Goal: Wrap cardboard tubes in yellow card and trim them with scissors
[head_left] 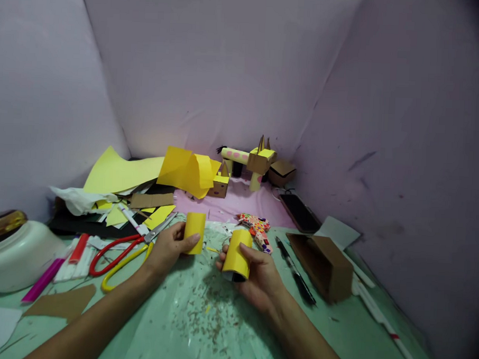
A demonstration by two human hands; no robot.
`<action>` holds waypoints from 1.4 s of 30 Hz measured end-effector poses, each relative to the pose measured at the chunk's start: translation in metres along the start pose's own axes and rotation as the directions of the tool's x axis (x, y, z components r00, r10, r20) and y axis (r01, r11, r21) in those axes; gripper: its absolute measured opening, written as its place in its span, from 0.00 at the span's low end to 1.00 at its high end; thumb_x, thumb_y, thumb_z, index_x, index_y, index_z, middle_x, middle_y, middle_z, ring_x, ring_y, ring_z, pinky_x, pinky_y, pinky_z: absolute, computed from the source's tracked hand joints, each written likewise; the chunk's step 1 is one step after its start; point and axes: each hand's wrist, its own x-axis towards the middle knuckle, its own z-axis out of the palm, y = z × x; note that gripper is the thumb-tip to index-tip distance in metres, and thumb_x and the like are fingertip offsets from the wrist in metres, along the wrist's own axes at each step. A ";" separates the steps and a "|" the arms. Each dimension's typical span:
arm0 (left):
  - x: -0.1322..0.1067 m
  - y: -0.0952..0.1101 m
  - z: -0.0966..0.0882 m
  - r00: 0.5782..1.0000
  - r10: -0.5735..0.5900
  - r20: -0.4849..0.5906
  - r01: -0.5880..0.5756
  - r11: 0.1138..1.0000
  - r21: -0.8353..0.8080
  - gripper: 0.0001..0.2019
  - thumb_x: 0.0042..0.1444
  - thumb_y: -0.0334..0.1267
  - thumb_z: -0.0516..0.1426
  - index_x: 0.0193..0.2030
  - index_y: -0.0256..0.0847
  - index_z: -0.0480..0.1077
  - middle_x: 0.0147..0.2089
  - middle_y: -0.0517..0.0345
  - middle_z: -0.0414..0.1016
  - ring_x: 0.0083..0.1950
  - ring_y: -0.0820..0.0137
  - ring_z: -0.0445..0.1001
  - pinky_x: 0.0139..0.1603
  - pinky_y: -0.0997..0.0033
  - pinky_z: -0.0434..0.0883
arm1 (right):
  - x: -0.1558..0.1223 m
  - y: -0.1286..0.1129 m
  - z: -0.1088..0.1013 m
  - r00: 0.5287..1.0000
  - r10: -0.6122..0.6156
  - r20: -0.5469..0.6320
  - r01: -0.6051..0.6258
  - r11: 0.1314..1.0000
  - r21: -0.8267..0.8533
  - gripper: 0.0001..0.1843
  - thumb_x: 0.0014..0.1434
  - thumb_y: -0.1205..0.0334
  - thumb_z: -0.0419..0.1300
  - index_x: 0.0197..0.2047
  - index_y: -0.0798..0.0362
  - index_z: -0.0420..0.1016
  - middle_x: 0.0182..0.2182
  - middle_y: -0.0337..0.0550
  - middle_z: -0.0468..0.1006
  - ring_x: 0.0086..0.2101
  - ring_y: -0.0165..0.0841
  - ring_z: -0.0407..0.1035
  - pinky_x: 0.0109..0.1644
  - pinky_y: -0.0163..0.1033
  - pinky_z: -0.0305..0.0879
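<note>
My left hand [178, 244] pinches a small yellow paper tube [195, 233] between thumb and fingers, held upright above the green table. In my right hand [261, 270] is a second yellow paper tube [237, 252], slightly tilted, its dark lower opening facing me. The two tubes are apart. Just beyond the right one lies a bright patterned piece [257, 227]. A pair of scissors [135, 249] with red and yellow handles rests left of my left hand. To the right of my right hand lies a black pen [297, 272].
An open cardboard box [326, 265] and a phone [300, 213] lie on the right. At the back stands a cardboard animal figure [260, 162] beside yellow paper sheets [188, 172]. Markers [77, 249] and a white pot [19, 257] occupy the left. Scraps litter the green table [157, 324].
</note>
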 end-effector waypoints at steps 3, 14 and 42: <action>0.020 0.017 0.000 0.998 0.049 -0.047 -0.045 0.995 0.094 0.22 0.33 0.47 0.68 0.35 0.38 0.73 0.33 0.55 0.75 0.37 0.60 0.72 0.35 0.66 0.67 | -0.001 0.000 0.000 0.999 0.011 0.032 -0.011 1.000 0.010 0.16 0.43 0.64 0.72 0.36 0.60 0.76 0.32 0.48 0.81 0.33 0.38 0.76 0.46 0.46 0.73; -0.002 0.016 0.016 0.970 -0.060 0.234 0.094 0.987 -0.134 0.28 0.36 0.54 0.66 0.39 0.34 0.73 0.35 0.48 0.78 0.37 0.57 0.77 0.35 0.63 0.72 | -0.002 0.003 0.003 0.975 -0.218 0.035 0.220 0.948 -0.231 0.22 0.38 0.55 0.75 0.36 0.56 0.77 0.29 0.47 0.81 0.34 0.41 0.76 0.40 0.43 0.71; -0.017 -0.014 -0.001 0.972 -0.233 0.029 0.228 0.907 -0.354 0.24 0.32 0.47 0.70 0.35 0.34 0.73 0.27 0.57 0.75 0.28 0.70 0.71 0.26 0.74 0.64 | 0.135 -0.026 0.055 0.928 -0.349 0.133 0.339 0.638 -0.691 0.13 0.61 0.61 0.61 0.47 0.56 0.71 0.42 0.44 0.76 0.39 0.35 0.73 0.43 0.45 0.71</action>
